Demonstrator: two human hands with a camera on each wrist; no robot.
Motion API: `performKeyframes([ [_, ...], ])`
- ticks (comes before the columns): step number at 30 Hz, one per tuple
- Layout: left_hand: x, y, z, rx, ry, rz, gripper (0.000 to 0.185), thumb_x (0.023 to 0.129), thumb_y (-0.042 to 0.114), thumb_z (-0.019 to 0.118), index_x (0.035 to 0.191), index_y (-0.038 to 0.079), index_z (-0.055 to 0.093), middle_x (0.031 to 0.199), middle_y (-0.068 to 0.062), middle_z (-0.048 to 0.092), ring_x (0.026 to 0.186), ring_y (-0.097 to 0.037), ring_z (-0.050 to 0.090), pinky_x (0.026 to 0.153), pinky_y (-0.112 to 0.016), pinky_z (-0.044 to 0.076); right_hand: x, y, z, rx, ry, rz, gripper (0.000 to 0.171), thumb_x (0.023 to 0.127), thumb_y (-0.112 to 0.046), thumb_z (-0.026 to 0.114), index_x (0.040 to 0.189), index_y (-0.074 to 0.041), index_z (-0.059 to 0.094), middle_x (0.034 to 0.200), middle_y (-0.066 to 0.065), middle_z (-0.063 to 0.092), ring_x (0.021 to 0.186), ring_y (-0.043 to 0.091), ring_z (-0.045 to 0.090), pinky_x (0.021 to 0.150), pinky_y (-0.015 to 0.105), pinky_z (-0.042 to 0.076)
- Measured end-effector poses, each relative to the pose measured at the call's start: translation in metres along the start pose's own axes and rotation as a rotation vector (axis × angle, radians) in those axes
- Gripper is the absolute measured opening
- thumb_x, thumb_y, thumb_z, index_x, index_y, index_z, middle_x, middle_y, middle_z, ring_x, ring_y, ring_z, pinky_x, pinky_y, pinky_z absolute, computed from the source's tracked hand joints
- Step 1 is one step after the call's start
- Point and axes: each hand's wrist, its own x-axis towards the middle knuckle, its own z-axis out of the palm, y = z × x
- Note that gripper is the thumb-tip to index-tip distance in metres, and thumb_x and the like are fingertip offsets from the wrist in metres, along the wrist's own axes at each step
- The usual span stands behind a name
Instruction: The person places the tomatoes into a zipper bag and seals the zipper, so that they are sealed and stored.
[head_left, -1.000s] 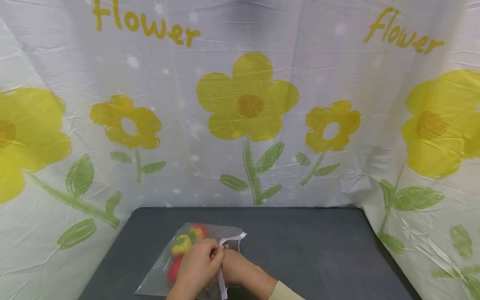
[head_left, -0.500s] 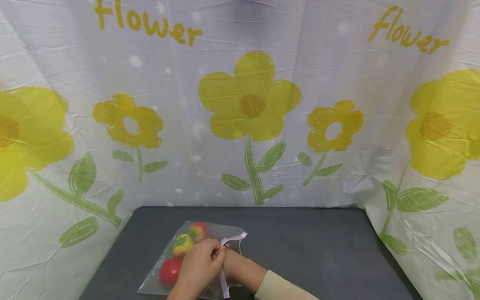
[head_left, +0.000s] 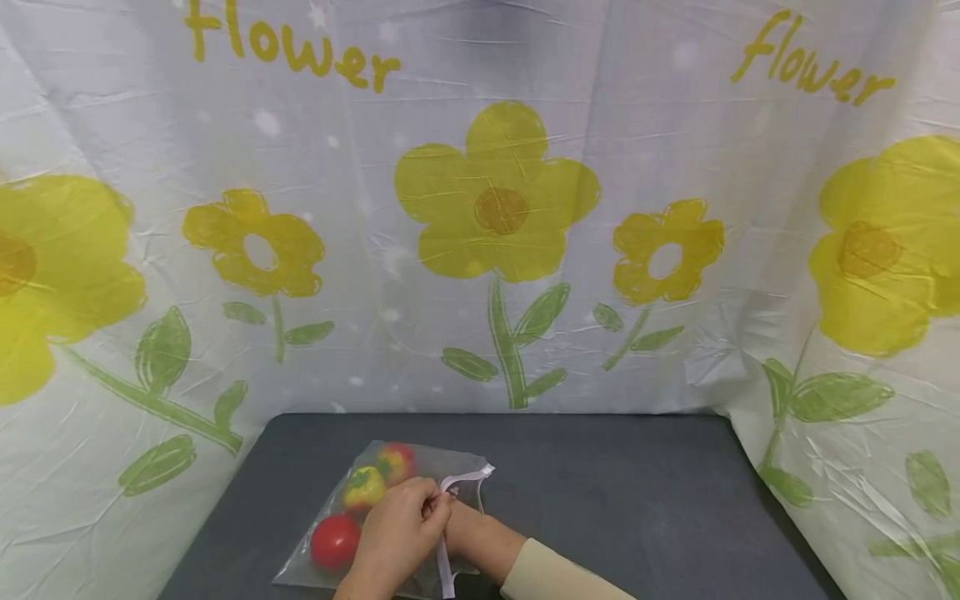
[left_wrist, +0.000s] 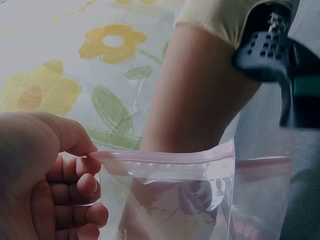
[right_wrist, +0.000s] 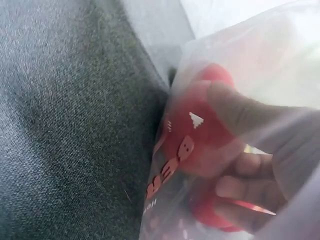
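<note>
A clear zip bag with a pale pink seal lies on the dark table. Inside sit a red tomato and two red-and-yellow bell peppers. My left hand pinches the bag's seal between thumb and forefinger, its other fingers curled, as the left wrist view shows. Through the mouth of the bag reaches my right hand, mostly hidden behind the left in the head view. In the right wrist view, its thumb and curled fingers grip the near side of the tomato, seen through printed plastic. More red shows under the fingers.
The dark grey table stretches to the right of the bag. A white curtain with yellow flowers hangs behind and at both sides. A black wrist-worn device sits at the right sleeve.
My right arm has pushed farther left into the bag, bringing more sleeve into view. The tomato has shifted left, out from behind my left hand, which keeps its pinch on the seal.
</note>
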Motion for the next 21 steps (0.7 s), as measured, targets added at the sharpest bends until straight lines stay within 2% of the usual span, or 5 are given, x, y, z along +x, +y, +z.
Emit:
performKeyframes([
  [6, 0.002, -0.002, -0.001, 0.005, -0.011, -0.025, 0.031, 0.082, 0.022, 0.065, 0.058, 0.025, 0.044, 0.057, 0.014, 0.037, 0.051, -0.002, 0.036, 0.045, -0.022, 0.031, -0.013, -0.005, -0.010, 0.086, 0.002, 0.025, 0.024, 0.094, -0.019, 0.049, 0.112, -0.007, 0.058, 0.109, -0.001, 0.061, 0.095, 0.000, 0.051, 0.087, 0.014, 0.037],
  [9, 0.001, -0.001, -0.002, 0.007, -0.026, -0.035, 0.031, 0.082, 0.023, 0.064, 0.059, 0.025, 0.044, 0.057, 0.014, 0.037, 0.051, -0.002, 0.036, 0.045, -0.022, 0.031, -0.027, -0.004, -0.017, 0.181, -0.017, 0.000, 0.024, 0.094, -0.021, 0.052, 0.114, -0.010, 0.057, 0.105, -0.005, 0.061, 0.091, -0.003, 0.050, 0.084, 0.013, 0.039],
  [12, 0.002, 0.000, -0.003, 0.009, -0.047, -0.048, 0.030, 0.083, 0.023, 0.064, 0.059, 0.024, 0.045, 0.057, 0.013, 0.038, 0.051, -0.003, 0.036, 0.045, -0.022, 0.031, -0.045, -0.001, -0.025, 0.307, -0.058, 0.015, 0.022, 0.093, -0.021, 0.056, 0.114, -0.014, 0.057, 0.096, -0.010, 0.061, 0.082, -0.005, 0.053, 0.073, 0.012, 0.042],
  [16, 0.002, 0.000, -0.001, 0.018, -0.056, -0.049, 0.029, 0.081, 0.023, 0.064, 0.059, 0.025, 0.046, 0.056, 0.013, 0.038, 0.050, -0.002, 0.036, 0.045, -0.022, 0.031, -0.070, 0.010, -0.038, 0.406, -0.065, 0.140, 0.023, 0.091, -0.020, 0.060, 0.115, -0.018, 0.061, 0.089, -0.014, 0.061, 0.071, -0.005, 0.054, 0.062, 0.015, 0.045],
  [21, -0.002, 0.001, 0.004, 0.022, -0.032, -0.037, 0.029, 0.077, 0.022, 0.065, 0.057, 0.025, 0.044, 0.054, 0.014, 0.037, 0.049, -0.002, 0.036, 0.044, -0.022, 0.030, -0.096, 0.036, -0.057, 0.374, 0.077, 0.376, 0.018, 0.091, -0.022, 0.060, 0.106, -0.014, 0.067, 0.084, -0.013, 0.062, 0.070, 0.000, 0.056, 0.062, 0.023, 0.047],
])
